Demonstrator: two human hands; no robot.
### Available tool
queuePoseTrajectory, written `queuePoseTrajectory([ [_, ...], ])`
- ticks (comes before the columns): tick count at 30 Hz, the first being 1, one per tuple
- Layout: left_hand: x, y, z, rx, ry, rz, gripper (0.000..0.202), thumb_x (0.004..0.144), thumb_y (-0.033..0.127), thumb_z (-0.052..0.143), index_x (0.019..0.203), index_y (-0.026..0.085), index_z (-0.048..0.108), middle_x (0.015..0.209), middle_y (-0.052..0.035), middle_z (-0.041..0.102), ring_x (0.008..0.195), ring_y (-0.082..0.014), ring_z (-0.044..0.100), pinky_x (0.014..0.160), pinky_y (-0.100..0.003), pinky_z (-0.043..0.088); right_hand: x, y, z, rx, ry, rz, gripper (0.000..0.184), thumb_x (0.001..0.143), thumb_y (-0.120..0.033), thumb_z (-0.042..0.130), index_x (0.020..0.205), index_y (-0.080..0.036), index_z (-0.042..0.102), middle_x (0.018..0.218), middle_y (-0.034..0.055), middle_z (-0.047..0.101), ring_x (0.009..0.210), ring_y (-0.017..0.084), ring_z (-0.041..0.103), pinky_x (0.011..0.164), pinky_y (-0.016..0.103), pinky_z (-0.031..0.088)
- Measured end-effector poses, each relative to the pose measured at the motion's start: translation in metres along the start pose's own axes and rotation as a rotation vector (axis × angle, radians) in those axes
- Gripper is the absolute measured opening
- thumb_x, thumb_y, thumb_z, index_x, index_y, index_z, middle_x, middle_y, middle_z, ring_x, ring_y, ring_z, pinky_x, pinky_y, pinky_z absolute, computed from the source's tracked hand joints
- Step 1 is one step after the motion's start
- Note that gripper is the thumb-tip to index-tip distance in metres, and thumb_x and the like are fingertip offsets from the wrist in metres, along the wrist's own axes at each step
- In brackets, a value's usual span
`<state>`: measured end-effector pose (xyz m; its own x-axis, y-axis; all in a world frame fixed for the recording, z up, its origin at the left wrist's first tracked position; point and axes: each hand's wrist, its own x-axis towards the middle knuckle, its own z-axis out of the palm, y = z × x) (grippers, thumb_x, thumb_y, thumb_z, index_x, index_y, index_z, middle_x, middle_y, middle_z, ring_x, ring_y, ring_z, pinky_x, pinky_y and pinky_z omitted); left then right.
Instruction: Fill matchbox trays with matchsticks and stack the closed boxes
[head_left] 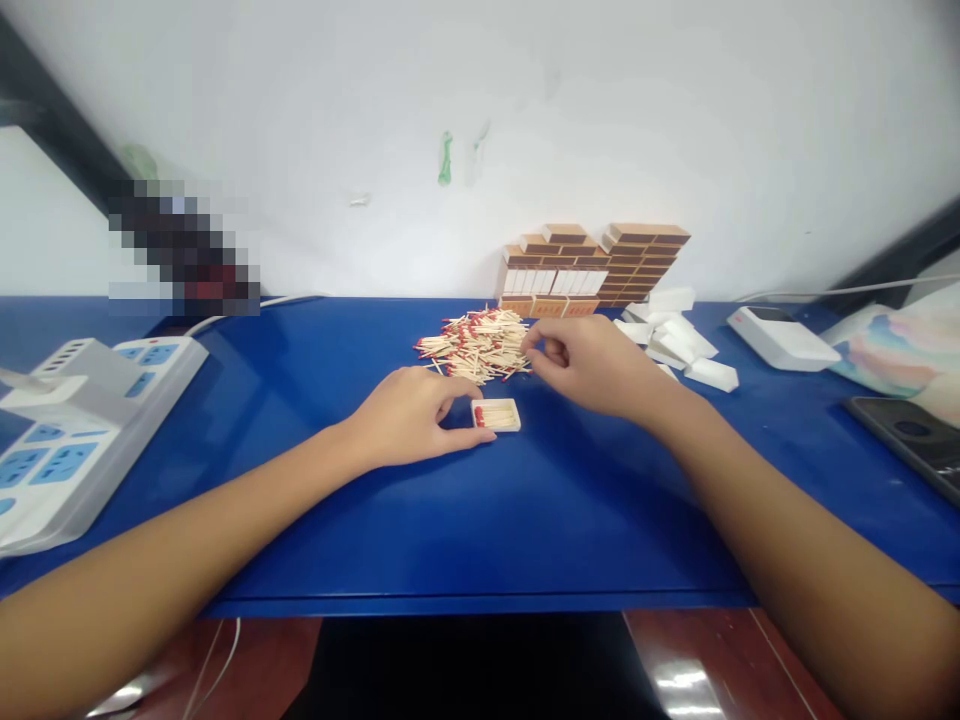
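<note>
A small white matchbox tray lies on the blue table with several red-headed matches inside. My left hand grips the tray's left end between thumb and forefinger. Behind it is a heap of loose matches with red heads. At the heap's right edge, my right hand is closed, its fingertips pinched against the matches. Whether a match is between those fingertips, I cannot make out. To the right of this hand lie several white empty trays in a loose pile.
Stacked brown matchboxes stand against the wall. A white power strip takes up the left side. On the right are a white device, a dark phone and a colourful soft packet. The table's front edge runs near me.
</note>
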<state>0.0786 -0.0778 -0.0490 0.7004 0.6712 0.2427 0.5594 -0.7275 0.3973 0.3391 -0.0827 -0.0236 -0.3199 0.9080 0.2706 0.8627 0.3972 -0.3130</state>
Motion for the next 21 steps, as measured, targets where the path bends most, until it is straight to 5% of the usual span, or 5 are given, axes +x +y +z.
queuePoseTrajectory([
  [9, 0.002, -0.004, -0.007, -0.008, -0.06, 0.024, 0.042, 0.084, 0.057, 0.076, 0.105, 0.021, 0.079, 0.059, 0.0049, 0.058, 0.052, -0.0109, 0.051, 0.055, -0.025, 0.031, 0.001, 0.005, 0.009, 0.047, -0.19, -0.075, 0.011, 0.088, -0.016, 0.061, 0.095, -0.019, 0.07, 0.065, -0.0023, 0.058, 0.062, 0.014, 0.051, 0.062, 0.029, 0.031],
  [16, 0.002, -0.001, -0.01, -0.001, -0.081, 0.017, 0.042, 0.083, 0.056, 0.077, 0.105, 0.021, 0.078, 0.06, 0.0049, 0.059, 0.053, -0.0108, 0.052, 0.056, -0.025, 0.031, 0.0, 0.0, 0.009, 0.012, -0.12, -0.045, 0.016, 0.078, -0.016, 0.063, 0.092, -0.018, 0.069, 0.07, -0.0011, 0.061, 0.064, 0.015, 0.052, 0.061, 0.029, 0.033],
  [21, 0.002, 0.0, -0.009, 0.012, -0.097, 0.017, 0.039, 0.084, 0.055, 0.076, 0.103, 0.021, 0.078, 0.062, 0.0047, 0.06, 0.055, -0.011, 0.053, 0.057, -0.025, 0.031, 0.0, -0.013, 0.017, -0.035, 0.027, 0.022, 0.015, 0.085, -0.034, 0.069, 0.081, -0.019, 0.067, 0.075, 0.0015, 0.065, 0.064, 0.015, 0.052, 0.061, 0.03, 0.032],
])
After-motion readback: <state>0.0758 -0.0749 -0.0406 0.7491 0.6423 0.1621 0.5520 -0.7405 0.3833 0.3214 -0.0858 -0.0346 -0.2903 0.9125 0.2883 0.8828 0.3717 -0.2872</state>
